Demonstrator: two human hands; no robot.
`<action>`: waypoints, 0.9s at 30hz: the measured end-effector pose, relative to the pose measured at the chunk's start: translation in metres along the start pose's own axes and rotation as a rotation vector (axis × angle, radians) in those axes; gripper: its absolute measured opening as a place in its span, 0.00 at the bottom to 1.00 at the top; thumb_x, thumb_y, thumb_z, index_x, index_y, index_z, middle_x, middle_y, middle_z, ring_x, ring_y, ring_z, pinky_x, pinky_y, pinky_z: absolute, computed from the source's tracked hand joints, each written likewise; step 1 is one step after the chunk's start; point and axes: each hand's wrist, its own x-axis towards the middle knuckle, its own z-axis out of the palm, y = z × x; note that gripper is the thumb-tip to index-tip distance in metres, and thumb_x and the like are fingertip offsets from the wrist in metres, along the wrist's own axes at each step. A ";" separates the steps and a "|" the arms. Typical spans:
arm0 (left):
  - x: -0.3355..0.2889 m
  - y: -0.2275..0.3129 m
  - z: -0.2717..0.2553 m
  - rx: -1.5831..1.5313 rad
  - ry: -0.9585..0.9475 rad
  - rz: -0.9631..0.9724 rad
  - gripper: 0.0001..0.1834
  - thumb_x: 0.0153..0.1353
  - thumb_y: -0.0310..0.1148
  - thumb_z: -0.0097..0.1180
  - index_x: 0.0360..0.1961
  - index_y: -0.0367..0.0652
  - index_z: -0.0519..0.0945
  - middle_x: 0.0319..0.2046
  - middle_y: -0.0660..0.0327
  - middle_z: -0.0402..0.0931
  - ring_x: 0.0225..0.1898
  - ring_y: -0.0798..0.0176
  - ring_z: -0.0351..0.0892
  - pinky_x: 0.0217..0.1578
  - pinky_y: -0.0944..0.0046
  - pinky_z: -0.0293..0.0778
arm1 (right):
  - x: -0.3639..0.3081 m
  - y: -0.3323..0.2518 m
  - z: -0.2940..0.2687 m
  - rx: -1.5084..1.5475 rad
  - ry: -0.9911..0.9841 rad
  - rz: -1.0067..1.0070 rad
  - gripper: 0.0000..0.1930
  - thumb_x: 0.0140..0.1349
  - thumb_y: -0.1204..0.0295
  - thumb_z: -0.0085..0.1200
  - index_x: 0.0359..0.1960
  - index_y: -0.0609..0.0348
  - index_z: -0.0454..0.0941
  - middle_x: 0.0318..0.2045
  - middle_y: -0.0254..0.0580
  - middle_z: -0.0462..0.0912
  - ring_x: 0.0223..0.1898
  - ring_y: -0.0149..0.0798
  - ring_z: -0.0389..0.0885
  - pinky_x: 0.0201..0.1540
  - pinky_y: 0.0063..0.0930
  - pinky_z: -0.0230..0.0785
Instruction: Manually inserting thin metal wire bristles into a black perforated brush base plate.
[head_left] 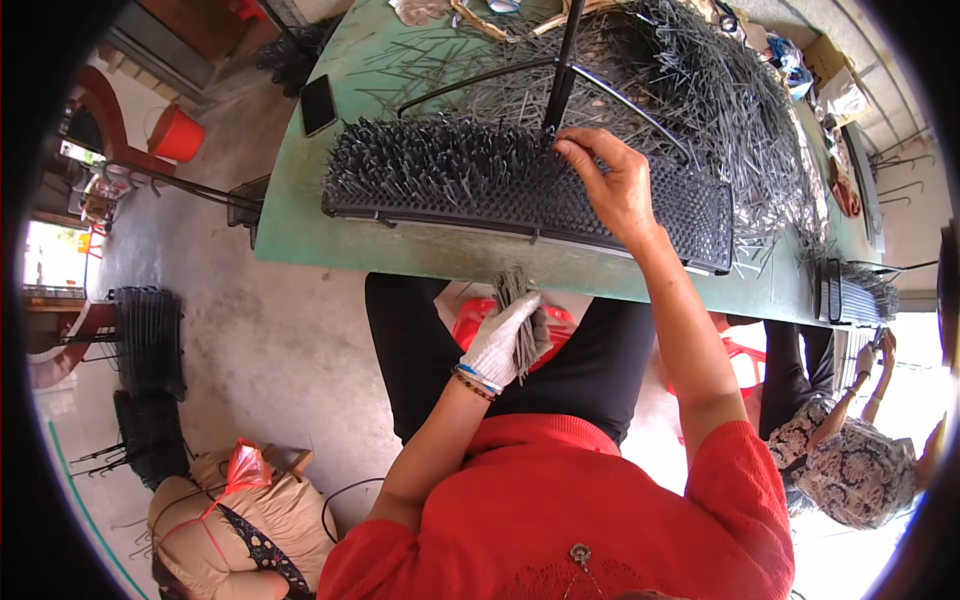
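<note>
A long black perforated panel (690,225) lies along the table's near edge. Dark bristle tufts (425,165) stand up from its left part, while bare holes show on its right part. My right hand (615,190), ungloved, has thumb and forefinger pinched together at the edge of the tufts; whatever is between the fingertips is too small to make out. Below the table edge, over my lap, my left hand (497,348) in a white glove is closed around a bundle of grey plastic strips (513,287). Their ends stick out above and below the glove.
A large heap of loose strips (700,110) covers the back of the green table (300,225). A black metal rod frame (567,60) rises behind the panel. A phone (318,105) lies at left. Another person (850,460) sits at right, near a smaller bristled panel (860,295).
</note>
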 end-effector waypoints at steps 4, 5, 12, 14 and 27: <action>-0.003 0.005 0.002 0.116 -0.079 -0.030 0.08 0.65 0.36 0.53 0.38 0.44 0.78 0.24 0.65 0.79 0.19 0.69 0.79 0.17 0.68 0.77 | 0.002 0.004 -0.001 -0.013 -0.047 -0.073 0.08 0.60 0.73 0.59 0.39 0.62 0.81 0.35 0.43 0.84 0.37 0.34 0.82 0.41 0.26 0.72; -0.004 0.006 0.004 0.143 -0.088 -0.025 0.08 0.65 0.35 0.53 0.38 0.44 0.78 0.24 0.65 0.79 0.19 0.69 0.78 0.17 0.69 0.76 | 0.002 0.004 -0.002 -0.001 -0.057 -0.081 0.08 0.60 0.73 0.59 0.39 0.62 0.81 0.35 0.43 0.84 0.37 0.36 0.82 0.42 0.26 0.72; -0.006 0.009 0.006 0.246 -0.177 -0.015 0.10 0.62 0.29 0.54 0.45 0.42 0.74 0.29 0.62 0.79 0.22 0.70 0.78 0.19 0.69 0.79 | 0.007 0.005 0.001 -0.038 -0.134 -0.136 0.08 0.60 0.73 0.58 0.39 0.63 0.81 0.36 0.42 0.84 0.38 0.39 0.82 0.42 0.28 0.73; -0.009 0.011 0.010 0.245 -0.176 -0.017 0.11 0.62 0.29 0.54 0.45 0.42 0.74 0.29 0.62 0.79 0.23 0.70 0.79 0.19 0.68 0.79 | 0.007 0.006 0.000 -0.051 -0.141 -0.158 0.08 0.61 0.73 0.57 0.39 0.63 0.81 0.35 0.44 0.84 0.37 0.40 0.82 0.42 0.29 0.73; -0.002 0.013 0.005 0.226 -0.193 -0.055 0.11 0.62 0.28 0.53 0.45 0.43 0.74 0.28 0.61 0.80 0.22 0.69 0.79 0.19 0.69 0.78 | 0.006 -0.003 0.014 -0.162 -0.076 -0.236 0.07 0.58 0.74 0.58 0.38 0.62 0.81 0.31 0.48 0.82 0.34 0.50 0.81 0.38 0.38 0.73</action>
